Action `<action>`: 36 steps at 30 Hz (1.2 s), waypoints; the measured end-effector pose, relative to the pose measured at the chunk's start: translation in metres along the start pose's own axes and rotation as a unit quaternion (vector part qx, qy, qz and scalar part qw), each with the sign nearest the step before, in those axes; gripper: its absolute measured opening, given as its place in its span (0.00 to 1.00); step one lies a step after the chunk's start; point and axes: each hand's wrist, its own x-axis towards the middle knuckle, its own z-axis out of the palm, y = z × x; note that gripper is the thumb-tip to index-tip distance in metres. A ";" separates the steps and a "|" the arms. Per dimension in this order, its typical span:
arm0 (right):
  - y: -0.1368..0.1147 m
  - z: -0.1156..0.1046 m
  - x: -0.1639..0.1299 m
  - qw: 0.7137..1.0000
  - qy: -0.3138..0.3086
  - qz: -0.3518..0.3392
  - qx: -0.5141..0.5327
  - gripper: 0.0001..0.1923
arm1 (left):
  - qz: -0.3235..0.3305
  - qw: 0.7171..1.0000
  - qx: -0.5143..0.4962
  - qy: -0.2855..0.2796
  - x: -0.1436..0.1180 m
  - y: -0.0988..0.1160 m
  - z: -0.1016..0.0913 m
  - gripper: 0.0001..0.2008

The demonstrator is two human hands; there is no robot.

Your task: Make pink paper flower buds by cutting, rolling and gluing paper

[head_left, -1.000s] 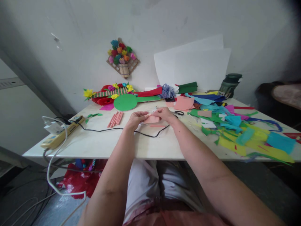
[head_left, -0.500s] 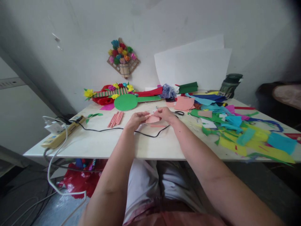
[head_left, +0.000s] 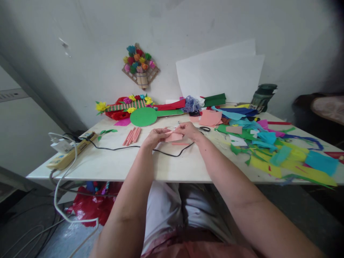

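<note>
Between both hands is a small piece of pink paper, its lower part hanging toward me. My left hand pinches its left end, and my right hand pinches the upper right side. Fingertips partly hide the paper's upper edge. Just below lies a thin pink paper roll on the table. Left of my left hand several rolled pink paper sticks lie side by side. Black-handled scissors rest right of my right hand, and a black cord runs beneath my wrists.
A green round-ended cutout and a flower-trimmed strip lie at the back left. Coloured paper scraps cover the table's right side. A yellow power strip with plugs sits at the left edge. A dark bottle stands back right.
The pink paper has turned slightly between my fingers, and its hanging flap sits a little further left. Both hands stay in nearly the same place.
</note>
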 end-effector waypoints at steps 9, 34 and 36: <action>-0.002 0.000 -0.001 1.000 0.001 0.007 0.006 0.16 | 0.010 0.999 0.036 -0.018 0.002 -0.005 -0.006 0.13; -0.001 -0.001 0.001 1.000 0.006 -0.013 0.022 0.16 | 0.011 0.997 -0.076 -0.015 -0.001 0.000 0.000 0.19; -0.001 -0.001 0.001 1.000 0.006 -0.011 0.028 0.16 | 0.009 0.997 -0.078 -0.016 -0.001 0.000 0.001 0.20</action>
